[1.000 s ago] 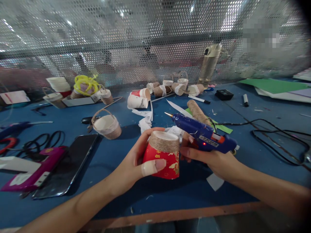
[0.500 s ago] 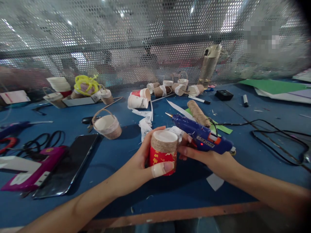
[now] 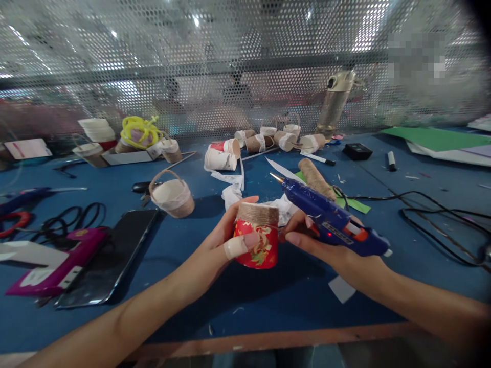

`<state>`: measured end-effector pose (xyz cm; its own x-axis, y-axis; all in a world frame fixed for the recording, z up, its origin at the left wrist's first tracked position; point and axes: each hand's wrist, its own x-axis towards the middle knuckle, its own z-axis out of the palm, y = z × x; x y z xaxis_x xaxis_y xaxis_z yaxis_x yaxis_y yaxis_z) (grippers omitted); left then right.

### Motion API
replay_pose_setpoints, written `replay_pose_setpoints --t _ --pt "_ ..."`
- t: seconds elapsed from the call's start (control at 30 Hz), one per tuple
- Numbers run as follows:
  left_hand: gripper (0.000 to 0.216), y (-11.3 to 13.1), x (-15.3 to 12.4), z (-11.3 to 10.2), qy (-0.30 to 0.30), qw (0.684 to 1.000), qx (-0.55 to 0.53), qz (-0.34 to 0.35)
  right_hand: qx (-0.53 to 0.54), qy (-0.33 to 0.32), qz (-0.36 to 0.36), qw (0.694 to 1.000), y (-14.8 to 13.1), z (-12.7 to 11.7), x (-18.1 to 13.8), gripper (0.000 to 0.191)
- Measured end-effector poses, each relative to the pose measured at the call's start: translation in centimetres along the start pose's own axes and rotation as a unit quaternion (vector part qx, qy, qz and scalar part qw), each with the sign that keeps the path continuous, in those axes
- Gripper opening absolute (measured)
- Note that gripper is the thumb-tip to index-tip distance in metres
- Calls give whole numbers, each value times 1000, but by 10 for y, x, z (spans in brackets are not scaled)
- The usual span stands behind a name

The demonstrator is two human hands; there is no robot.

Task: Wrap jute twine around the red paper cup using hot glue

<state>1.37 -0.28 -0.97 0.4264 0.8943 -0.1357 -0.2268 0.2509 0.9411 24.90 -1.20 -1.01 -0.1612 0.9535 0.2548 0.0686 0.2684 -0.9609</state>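
Observation:
My left hand (image 3: 224,245) is wrapped round a red paper cup (image 3: 258,241) held upside down above the blue table. Brown twine is wound round the cup's upper band. A white bandage covers my left thumb. My right hand (image 3: 318,240) grips a blue hot glue gun (image 3: 332,221) whose nozzle points up and to the left, past the cup. The fingertips of my right hand touch the cup's right side. A twine spool (image 3: 315,179) lies just behind the gun.
A small twine-wrapped cup basket (image 3: 172,194) stands to the left, with a black phone (image 3: 111,255) and a pink tool (image 3: 61,268) nearer the table's left front. Several cups (image 3: 268,139) lie by the perforated metal screen. Black cables (image 3: 433,214) run on the right. Green paper (image 3: 433,137) lies far right.
My left hand has turned the cup and lowered it slightly, showing a different part of its red print. The glue gun has tilted, its nozzle now higher and its rear lower to the right.

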Motion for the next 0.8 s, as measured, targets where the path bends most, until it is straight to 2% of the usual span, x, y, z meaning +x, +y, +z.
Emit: replay_pose_setpoints --t 0.1,0.2,0.33,0.47,0.57,0.67,0.8 --pt "72 2 0 1 -2 1000 16 -15 -6 -10 -7 1000 2 -1 -3 12" --pt "77 4 0 1 3 1000 26 -1 -2 -26 -21 999 5 -4 -7 11" --pt "73 7 -2 0 57 997 26 51 -58 -33 -91 994 3 -9 -9 15" --pt "76 11 -4 1 65 994 30 85 -106 -44 -151 982 -2 -12 -11 12" --pt "80 12 -5 2 85 990 29 113 -131 -41 -118 983 -5 -13 -11 21" --pt "79 10 -6 -1 62 990 25 126 -148 -56 -87 984 -7 -15 -11 26" --pt "76 6 -6 -7 27 989 42 139 -148 -72 -101 981 -7 -17 -11 27"
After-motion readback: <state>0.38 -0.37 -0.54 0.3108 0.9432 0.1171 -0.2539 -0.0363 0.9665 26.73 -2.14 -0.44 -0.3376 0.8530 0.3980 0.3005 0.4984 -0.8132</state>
